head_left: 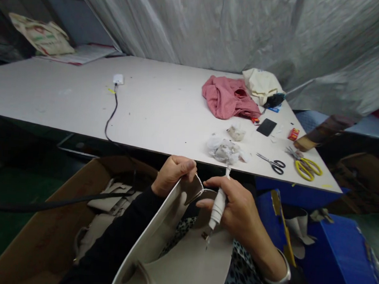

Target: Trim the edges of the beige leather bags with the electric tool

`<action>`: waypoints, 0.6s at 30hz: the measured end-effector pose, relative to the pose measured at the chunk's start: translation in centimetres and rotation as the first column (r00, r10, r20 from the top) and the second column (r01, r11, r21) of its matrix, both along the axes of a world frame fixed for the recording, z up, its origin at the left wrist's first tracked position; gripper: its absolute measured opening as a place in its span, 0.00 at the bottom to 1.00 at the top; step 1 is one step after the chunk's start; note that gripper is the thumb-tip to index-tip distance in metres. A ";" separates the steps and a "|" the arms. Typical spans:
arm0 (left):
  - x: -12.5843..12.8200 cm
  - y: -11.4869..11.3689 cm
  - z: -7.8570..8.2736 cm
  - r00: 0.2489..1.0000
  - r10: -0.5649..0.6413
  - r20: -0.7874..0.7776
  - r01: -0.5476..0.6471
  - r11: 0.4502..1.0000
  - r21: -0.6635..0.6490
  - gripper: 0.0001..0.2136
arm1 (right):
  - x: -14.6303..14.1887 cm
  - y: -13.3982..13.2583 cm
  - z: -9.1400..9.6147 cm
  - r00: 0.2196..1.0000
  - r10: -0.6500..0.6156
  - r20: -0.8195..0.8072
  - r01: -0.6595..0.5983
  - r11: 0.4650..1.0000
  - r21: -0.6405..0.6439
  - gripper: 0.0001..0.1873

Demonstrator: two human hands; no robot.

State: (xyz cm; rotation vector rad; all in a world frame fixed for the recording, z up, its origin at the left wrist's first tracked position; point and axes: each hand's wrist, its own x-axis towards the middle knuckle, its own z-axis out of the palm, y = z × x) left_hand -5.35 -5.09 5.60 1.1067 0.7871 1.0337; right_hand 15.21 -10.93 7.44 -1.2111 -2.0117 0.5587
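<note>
A beige bag (pixel 171 267), which looks like leather, lies open across my lap. My left hand (pixel 175 173) is closed on its upper edge, thumb on top. Inside the bag, near the right panel, is a small metal fitting (pixel 204 235). My right hand (pixel 237 202) is closed around a thin tool wrapped in white tape (pixel 218 208), with a narrow metal tip pointing down over the bag. The right thumb and forefinger reach toward the bag's joined edge; whether they pinch it I cannot tell.
On the white table (pixel 159 111) ahead lie crumpled plastic (pixel 225 150), black scissors (pixel 273 163), yellow-handled scissors (pixel 306 167) and a pink cloth (pixel 225 97). A cardboard box (pixel 31 244) of beige pieces stands left; blue bins (pixel 332 248) stand right. A black cable (pixel 107 128) crosses the table.
</note>
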 end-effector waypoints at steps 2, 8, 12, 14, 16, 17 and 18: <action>0.2 0.0 0.1 1.000 -0.004 -0.022 0.003 1.000 -0.013 0.27 | -0.3 -0.2 -0.1 0.996 -0.028 0.088 0.024 0.999 0.048 0.19; 0.9 0.0 -0.4 1.000 0.009 0.007 -0.009 1.000 -0.007 0.25 | -0.5 -0.4 -0.4 0.991 -0.072 0.114 0.064 0.995 0.075 0.13; 1.0 0.1 -0.7 0.997 0.024 0.067 -0.022 0.999 -0.027 0.24 | -0.3 -0.2 -1.0 0.997 -0.060 -0.051 0.060 0.998 0.005 0.09; 0.9 0.1 -0.8 0.994 0.035 0.108 -0.030 0.998 -0.051 0.23 | -0.2 -0.1 -1.4 0.987 -0.053 -0.149 0.045 0.998 -0.052 0.07; 0.7 -0.1 -0.8 0.988 0.033 0.151 -0.021 0.997 -0.077 0.22 | -0.1 0.1 -1.7 0.965 -0.050 -0.256 0.018 0.992 -0.123 0.05; 0.6 -0.2 -0.8 0.985 0.023 0.171 -0.009 0.996 -0.088 0.22 | -0.1 0.2 -1.8 0.951 -0.053 -0.305 0.004 0.987 -0.162 0.05; 0.5 -0.2 -0.6 0.983 0.012 0.181 0.004 0.996 -0.090 0.21 | -0.1 0.2 -1.9 0.938 -0.058 -0.343 -0.012 0.980 -0.199 0.05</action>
